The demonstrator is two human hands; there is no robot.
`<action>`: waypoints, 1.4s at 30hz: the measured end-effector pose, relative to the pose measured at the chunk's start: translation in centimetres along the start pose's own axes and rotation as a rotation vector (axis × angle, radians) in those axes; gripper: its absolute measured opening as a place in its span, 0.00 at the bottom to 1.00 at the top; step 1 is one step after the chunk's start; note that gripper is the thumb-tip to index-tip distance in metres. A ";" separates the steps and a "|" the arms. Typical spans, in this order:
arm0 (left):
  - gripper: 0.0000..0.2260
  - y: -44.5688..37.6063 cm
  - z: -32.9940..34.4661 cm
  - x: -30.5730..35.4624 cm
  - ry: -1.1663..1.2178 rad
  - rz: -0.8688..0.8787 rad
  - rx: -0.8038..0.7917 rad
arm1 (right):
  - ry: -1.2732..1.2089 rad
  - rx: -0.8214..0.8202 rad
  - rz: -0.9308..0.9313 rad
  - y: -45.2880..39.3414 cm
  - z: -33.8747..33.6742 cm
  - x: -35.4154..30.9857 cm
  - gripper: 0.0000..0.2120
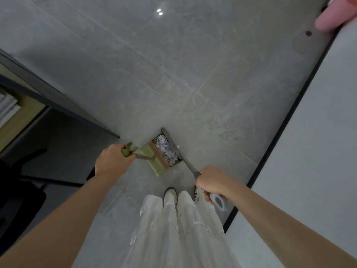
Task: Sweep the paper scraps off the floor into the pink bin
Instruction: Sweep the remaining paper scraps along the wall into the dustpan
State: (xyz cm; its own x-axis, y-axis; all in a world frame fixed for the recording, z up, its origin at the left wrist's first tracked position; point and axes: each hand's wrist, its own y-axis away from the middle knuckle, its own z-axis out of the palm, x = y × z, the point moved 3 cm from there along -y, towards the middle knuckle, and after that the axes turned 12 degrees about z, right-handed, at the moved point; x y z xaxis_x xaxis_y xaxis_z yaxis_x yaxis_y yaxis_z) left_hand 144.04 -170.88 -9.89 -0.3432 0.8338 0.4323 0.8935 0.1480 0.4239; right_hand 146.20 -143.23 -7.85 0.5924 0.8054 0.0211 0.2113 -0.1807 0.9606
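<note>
— Left grip: curled round the olive-green top of a thin grey metal handle. Right grip: wrapped round a second grey metal handle with a white end cap.

— And lower down those handles?

— From the head view, olive-green plastic dustpan under the left one, resting on the grey marbled tile floor. Brown-backed broom head lying against the dustpan's mouth.

— Paper?

— White and grey paper scraps heaped right beside the broom head, between it and the right-hand handle. One small white scrap loose on the tile just beyond that handle.

— Bin?

— Pale pink plastic bin, only partly in frame at the top right corner, well apart from the heap, beside a white wall with a dark skirting strip.

— Anything else?

— White trousers and pale shoes just below the dustpan. Dark-framed shelf unit at left.
</note>
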 end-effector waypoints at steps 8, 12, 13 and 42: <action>0.09 0.6 0.5 -0.3 0.019 -0.010 0.019 | -0.045 0.084 0.026 1.3 -3.2 2.0 0.09; 0.09 0.7 0.6 -0.4 0.022 -0.012 0.018 | -0.059 0.109 0.058 -0.1 -4.3 2.7 0.11; 0.09 0.6 0.5 -0.4 0.025 -0.011 0.019 | -0.057 0.126 0.058 -0.7 -4.4 2.8 0.10; 0.10 2.7 1.1 1.2 0.022 -0.001 0.030 | 0.168 -0.080 -0.103 2.7 2.8 0.9 0.03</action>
State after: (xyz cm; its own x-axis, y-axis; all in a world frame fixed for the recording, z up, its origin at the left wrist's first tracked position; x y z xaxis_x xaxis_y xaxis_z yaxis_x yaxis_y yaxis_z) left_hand 146.34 -168.90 -9.07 -0.3501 0.8219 0.4493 0.9014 0.1652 0.4002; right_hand 149.52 -144.57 -6.03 0.4316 0.9012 -0.0387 0.1974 -0.0525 0.9789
